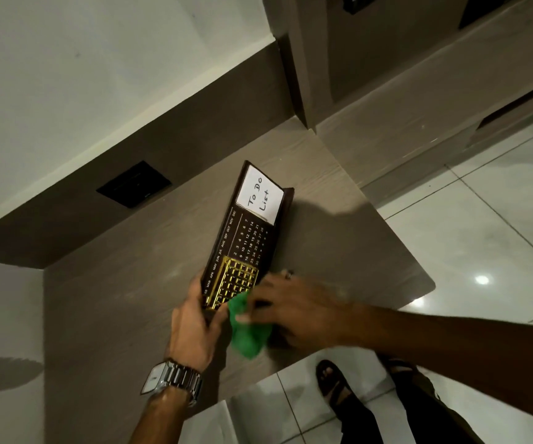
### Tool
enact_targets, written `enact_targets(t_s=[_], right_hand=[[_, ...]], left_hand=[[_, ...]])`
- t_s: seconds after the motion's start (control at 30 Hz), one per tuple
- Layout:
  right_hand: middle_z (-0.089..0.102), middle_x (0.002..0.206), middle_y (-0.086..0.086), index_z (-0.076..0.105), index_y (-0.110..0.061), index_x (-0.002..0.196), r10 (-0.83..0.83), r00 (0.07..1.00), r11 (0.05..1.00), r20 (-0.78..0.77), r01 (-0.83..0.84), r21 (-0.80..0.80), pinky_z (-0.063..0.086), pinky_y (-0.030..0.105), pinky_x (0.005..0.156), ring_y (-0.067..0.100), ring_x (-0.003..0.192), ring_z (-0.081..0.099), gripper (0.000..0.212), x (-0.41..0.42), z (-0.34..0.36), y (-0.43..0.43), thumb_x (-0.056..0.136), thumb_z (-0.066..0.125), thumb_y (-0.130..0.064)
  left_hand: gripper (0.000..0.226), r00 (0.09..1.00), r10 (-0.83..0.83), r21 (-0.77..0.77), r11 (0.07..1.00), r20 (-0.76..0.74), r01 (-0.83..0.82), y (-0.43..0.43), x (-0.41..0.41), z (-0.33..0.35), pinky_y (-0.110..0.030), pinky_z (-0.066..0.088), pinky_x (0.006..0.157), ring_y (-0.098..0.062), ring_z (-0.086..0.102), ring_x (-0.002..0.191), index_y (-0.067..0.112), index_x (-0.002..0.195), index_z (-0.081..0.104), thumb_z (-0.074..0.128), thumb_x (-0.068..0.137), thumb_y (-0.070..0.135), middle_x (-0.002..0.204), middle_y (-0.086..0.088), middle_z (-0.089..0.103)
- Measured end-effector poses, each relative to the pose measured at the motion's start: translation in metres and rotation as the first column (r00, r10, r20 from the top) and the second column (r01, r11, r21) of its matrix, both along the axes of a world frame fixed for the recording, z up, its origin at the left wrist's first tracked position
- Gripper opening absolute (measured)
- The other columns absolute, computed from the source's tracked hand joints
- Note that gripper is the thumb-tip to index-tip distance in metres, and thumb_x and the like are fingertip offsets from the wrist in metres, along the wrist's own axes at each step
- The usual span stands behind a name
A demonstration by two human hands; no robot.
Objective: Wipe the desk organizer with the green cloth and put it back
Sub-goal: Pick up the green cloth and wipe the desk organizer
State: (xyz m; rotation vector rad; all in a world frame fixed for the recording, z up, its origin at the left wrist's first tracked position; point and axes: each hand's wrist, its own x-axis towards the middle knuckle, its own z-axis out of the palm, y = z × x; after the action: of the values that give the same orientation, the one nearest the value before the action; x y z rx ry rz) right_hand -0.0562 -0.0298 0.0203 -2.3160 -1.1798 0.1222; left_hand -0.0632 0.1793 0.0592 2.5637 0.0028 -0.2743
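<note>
The desk organizer (242,238) is a long dark brown block with a white "To Do List" note, printed months and dates, and a gold grid frame. It lies tilted on the wooden desk (114,299). My left hand (194,328), with a metal watch on the wrist, grips the organizer's near end. My right hand (294,306) presses the green cloth (249,328) against the organizer's near end by the gold frame. Part of the cloth is hidden under my fingers.
A dark socket plate (133,184) sits in the raised brown back panel of the desk. The desk's right edge drops to a glossy tiled floor (483,238). My sandalled foot (335,386) shows below the front edge.
</note>
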Motion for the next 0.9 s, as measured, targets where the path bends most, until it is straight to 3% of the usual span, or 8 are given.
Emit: enact_targets(t_s=[0.1,0.3,0.37,0.43,0.5,0.6,0.73,0.9], right_hand=[[0.057,0.126,0.015,0.06,-0.015,0.127,-0.303,0.953,0.95,0.019,0.3,0.089,0.044,0.046,0.092,0.034,0.115,0.05,0.059,0.042,0.009,-0.025,0.07,0.075,-0.01],[0.056,0.117,0.011,0.056,-0.014,0.115,-0.823,0.567,0.557,-0.027,0.815,0.159,0.043,0.042,0.084,0.031,0.105,0.053,0.043,0.129,-0.002,-0.079,0.073,0.062,-0.005],[0.059,0.121,0.01,0.053,-0.022,0.119,-0.794,0.608,0.592,-0.021,0.78,0.203,0.043,0.038,0.086,0.028,0.109,0.055,0.042,0.122,-0.011,-0.069,0.077,0.054,-0.02],[0.06,0.126,0.009,0.053,-0.026,0.12,-0.653,0.754,0.751,0.07,0.633,0.189,0.047,0.038,0.087,0.028,0.113,0.056,0.043,0.092,-0.032,-0.044,0.078,0.053,-0.032],[0.055,0.137,0.006,0.054,-0.023,0.124,-0.38,0.9,0.925,0.214,0.372,0.079,0.045,0.045,0.095,0.028,0.127,0.047,0.051,0.054,-0.055,-0.02,0.075,0.071,-0.028],[0.05,0.143,0.001,0.049,-0.024,0.126,-0.111,0.958,0.993,0.266,0.115,-0.001,0.04,0.048,0.099,0.028,0.136,0.035,0.058,0.04,-0.066,-0.023,0.075,0.077,-0.022],[0.058,0.133,0.009,0.06,-0.016,0.124,-0.355,0.899,0.934,0.257,0.352,0.061,0.048,0.054,0.089,0.036,0.125,0.047,0.05,0.089,-0.038,-0.054,0.076,0.075,-0.014],[0.051,0.142,0.006,0.056,-0.022,0.132,-0.545,0.798,0.822,0.258,0.568,-0.021,0.041,0.052,0.094,0.033,0.128,0.042,0.048,0.131,-0.018,-0.075,0.088,0.04,-0.014]], left_hand=[[0.064,0.999,0.037,0.018,0.999,-0.01,-0.037,0.0,-0.001,-0.001,-0.015,0.041,0.073,0.009,0.051,0.086,0.02,0.138,0.035,0.066,0.083,0.024,0.112,0.006,0.06],[0.066,0.998,0.057,0.033,0.998,-0.031,-0.056,0.0,0.0,-0.003,-0.04,0.048,0.085,-0.014,0.056,0.103,0.022,0.138,0.035,0.068,0.081,0.024,0.118,0.002,0.061],[0.066,0.998,0.059,0.042,0.997,-0.019,-0.058,0.001,0.0,-0.004,-0.036,0.047,0.082,-0.009,0.054,0.097,0.021,0.138,0.035,0.068,0.081,0.024,0.115,0.004,0.061],[0.067,0.998,0.055,0.054,0.997,-0.012,-0.054,0.0,-0.001,-0.004,-0.031,0.046,0.077,-0.006,0.053,0.093,0.02,0.138,0.035,0.068,0.081,0.024,0.112,0.007,0.06],[0.066,0.999,0.041,0.056,0.998,-0.008,-0.041,0.0,-0.002,-0.003,-0.028,0.046,0.073,-0.006,0.055,0.087,0.019,0.138,0.035,0.068,0.081,0.025,0.109,0.009,0.059],[0.063,0.999,0.04,0.049,0.998,-0.022,-0.039,0.001,-0.001,-0.002,-0.019,0.044,0.066,0.001,0.054,0.079,0.017,0.136,0.037,0.067,0.082,0.025,0.107,0.005,0.061],[0.058,0.999,0.041,0.051,0.998,-0.014,-0.04,0.001,-0.002,-0.003,-0.018,0.04,0.068,0.0,0.052,0.081,0.015,0.133,0.04,0.067,0.082,0.025,0.104,0.008,0.061],[0.06,0.998,0.057,0.048,0.997,-0.027,-0.056,0.0,0.0,-0.003,-0.022,0.04,0.069,-0.002,0.052,0.081,0.018,0.134,0.039,0.067,0.082,0.024,0.104,0.008,0.061]])
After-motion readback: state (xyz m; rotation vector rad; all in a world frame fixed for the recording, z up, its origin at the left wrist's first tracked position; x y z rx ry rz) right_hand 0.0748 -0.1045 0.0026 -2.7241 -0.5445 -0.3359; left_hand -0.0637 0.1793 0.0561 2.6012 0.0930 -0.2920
